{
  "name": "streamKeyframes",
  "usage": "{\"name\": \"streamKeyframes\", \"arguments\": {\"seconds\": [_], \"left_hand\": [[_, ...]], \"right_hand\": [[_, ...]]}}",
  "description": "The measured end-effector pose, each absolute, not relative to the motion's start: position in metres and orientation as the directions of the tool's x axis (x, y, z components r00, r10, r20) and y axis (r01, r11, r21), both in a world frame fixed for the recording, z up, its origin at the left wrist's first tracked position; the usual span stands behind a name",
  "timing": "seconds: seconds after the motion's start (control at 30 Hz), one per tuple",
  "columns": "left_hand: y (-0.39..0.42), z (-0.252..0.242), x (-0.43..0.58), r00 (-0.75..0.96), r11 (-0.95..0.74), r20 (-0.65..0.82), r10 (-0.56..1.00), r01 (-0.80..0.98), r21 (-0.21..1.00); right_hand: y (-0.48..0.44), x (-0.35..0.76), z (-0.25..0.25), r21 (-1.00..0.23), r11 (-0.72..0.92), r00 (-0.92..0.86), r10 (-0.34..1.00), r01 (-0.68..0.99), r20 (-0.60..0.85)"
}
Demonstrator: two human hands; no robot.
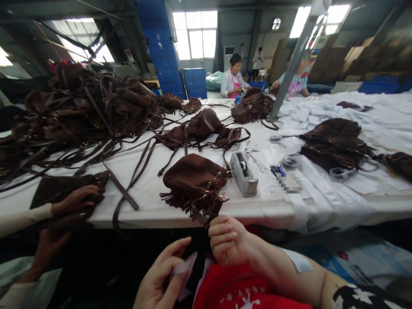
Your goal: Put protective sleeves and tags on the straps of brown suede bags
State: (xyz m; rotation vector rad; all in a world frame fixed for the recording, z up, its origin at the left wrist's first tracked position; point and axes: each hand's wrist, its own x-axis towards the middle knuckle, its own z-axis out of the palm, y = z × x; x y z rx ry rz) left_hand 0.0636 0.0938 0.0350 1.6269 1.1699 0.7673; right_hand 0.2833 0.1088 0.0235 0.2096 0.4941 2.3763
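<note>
A dark brown drawstring bag (195, 174) with a fringe and metal eyelets lies on its side near the table's front edge. My right hand (228, 240) is closed at the table edge around the end of a dark strap (215, 208) that hangs from this bag. Lower down, off the table, my left hand (165, 274) pinches a small pale translucent sheet (185, 268) between thumb and fingers. A grey tape dispenser (244, 174) stands just right of the bag. A white patch (298, 259) sticks to my right forearm.
Many brown bags (106, 101) with long straps are heaped at the left. More brown bags (336, 143) lie at the right, near clear tape rolls (290, 162). A co-worker's hands (79, 199) are on a bag at left. A slanted metal post (296, 60) rises behind.
</note>
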Motion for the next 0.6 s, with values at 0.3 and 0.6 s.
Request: {"name": "streamKeyframes", "arguments": {"seconds": [0.3, 0.6], "left_hand": [[0.161, 0.048, 0.137, 0.771, -0.465, -0.038, 0.636, 0.422, 0.779], [0.181, 0.047, 0.189, 0.857, -0.590, -0.194, 0.478, 0.477, 0.652]], "right_hand": [[0.119, 0.304, -0.002, 0.397, -0.822, -0.861, 0.491, -0.408, 0.133], [0.124, 0.355, -0.027, 0.247, -0.815, -0.840, 0.543, -0.525, 0.007]]}}
